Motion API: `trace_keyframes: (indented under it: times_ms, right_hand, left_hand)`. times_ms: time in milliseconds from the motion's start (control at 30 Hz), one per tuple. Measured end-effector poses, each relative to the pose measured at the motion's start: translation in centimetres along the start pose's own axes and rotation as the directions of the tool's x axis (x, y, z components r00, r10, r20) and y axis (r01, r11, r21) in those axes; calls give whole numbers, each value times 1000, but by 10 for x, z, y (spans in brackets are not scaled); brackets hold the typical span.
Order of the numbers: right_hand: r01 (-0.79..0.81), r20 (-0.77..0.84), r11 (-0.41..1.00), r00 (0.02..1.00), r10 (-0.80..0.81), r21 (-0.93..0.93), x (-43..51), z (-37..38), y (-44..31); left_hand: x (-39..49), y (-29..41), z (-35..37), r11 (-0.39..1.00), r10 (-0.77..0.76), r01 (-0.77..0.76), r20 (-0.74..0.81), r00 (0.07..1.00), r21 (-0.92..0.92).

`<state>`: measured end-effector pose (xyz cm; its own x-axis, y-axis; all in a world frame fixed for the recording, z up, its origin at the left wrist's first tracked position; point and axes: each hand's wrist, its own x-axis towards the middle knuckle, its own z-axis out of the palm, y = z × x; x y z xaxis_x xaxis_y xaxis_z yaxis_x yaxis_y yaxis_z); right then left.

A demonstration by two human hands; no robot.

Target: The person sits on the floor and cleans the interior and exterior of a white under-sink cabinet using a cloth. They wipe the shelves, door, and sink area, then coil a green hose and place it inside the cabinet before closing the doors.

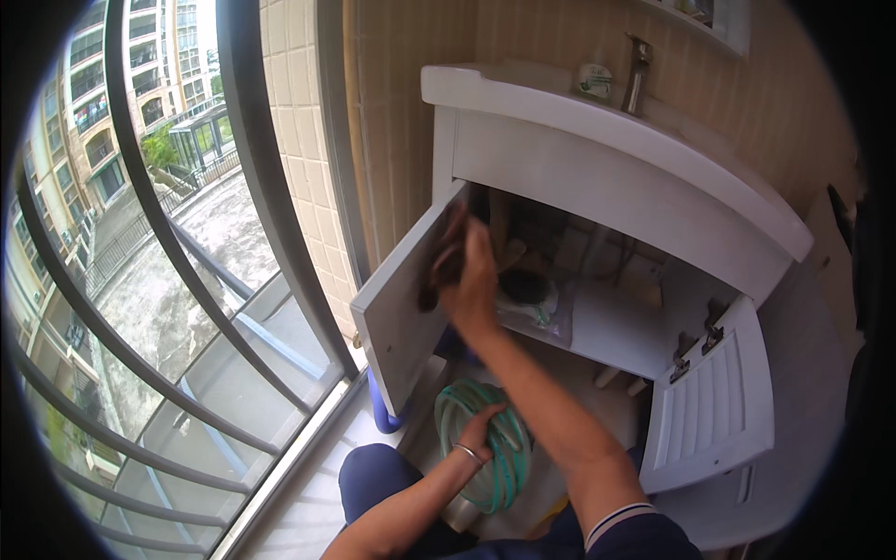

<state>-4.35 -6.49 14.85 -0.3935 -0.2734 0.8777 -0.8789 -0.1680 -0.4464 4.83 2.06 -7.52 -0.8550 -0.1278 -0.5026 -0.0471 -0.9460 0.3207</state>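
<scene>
My left hand (481, 434), with a silver bangle on its wrist, grips a coiled hose (514, 465), clear with green stripes, low in front of me. Raised at the left side of the open vanity cabinet, my right hand (472, 280) is beside the inner face of the left cabinet door (409, 315). Something dark and blurred (448, 262) is at its fingers; whether the hand holds it cannot be told. Inside the cabinet, a clear plastic bag (553, 322) with a dark round thing lies on the cabinet floor (616, 336).
The louvred right door (710, 406) hangs open. Above is a white washbasin (616, 119) with a metal faucet (637, 77) and a small labelled container (595, 80). A blue pipe (381, 402) is beneath the left door. Window bars (241, 140) stand at the left.
</scene>
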Motion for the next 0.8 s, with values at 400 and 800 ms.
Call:
trace_keyframes:
  times_ms: [400,800]
  right_hand:
    - [-450,1,863,887,462,231,-85,14,17]
    - [-243,-100,969,964,246,41,-101,25,32]
  left_hand:
    - [24,-50,-33,990,-130,143,459,879,7]
    - [25,-53,-44,984,-177,178,351,920,29]
